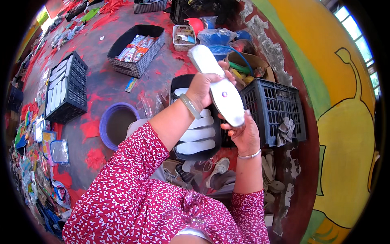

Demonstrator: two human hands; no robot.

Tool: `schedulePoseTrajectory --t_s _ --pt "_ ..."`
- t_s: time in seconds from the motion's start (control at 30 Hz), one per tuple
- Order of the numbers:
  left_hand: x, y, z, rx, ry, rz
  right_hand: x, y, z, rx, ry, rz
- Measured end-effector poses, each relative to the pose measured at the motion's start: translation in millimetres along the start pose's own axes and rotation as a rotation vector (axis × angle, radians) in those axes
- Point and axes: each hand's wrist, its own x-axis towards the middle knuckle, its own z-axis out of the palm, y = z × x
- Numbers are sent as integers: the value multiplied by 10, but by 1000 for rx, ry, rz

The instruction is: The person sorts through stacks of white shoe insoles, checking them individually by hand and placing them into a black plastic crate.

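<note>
Both my hands hold up one long white shoe insole [215, 83], tilted from upper left to lower right, with a small purple dot near its middle. My left hand [202, 87], a pale green bangle on its wrist, grips the insole's middle from the left. My right hand [241, 134], wearing a thin silver bracelet, holds the insole's lower end from beneath. Directly under my hands sits a black tray [177, 83] with several white insoles [199, 134] stacked in it.
A dark plastic crate [272, 105] with a grey rag stands to the right. A purple bucket [106, 118] sits left of the tray. Farther left is a black crate of white insoles [77, 85], and behind it a basket of packets [136, 51]. Shoes lie near my knees.
</note>
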Motion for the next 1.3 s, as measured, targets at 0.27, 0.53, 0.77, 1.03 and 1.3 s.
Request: schedulePoseTrajectory --t_s 0.27,0.53,0.77,1.03,1.3 --pt "55 75 -57 -109 124 57 -3 34 20 -126 19 -79" --pt "-44 96 103 -100 2 40 16 41 -41 -41 12 -46" --pt "38 7 -5 79 108 84 108 242 -27 -732 212 -335" --pt "-48 -273 15 203 128 -97 120 200 244 -1490 347 -253" --pt "-88 -306 -6 185 98 -193 136 217 141 -1308 360 -189"
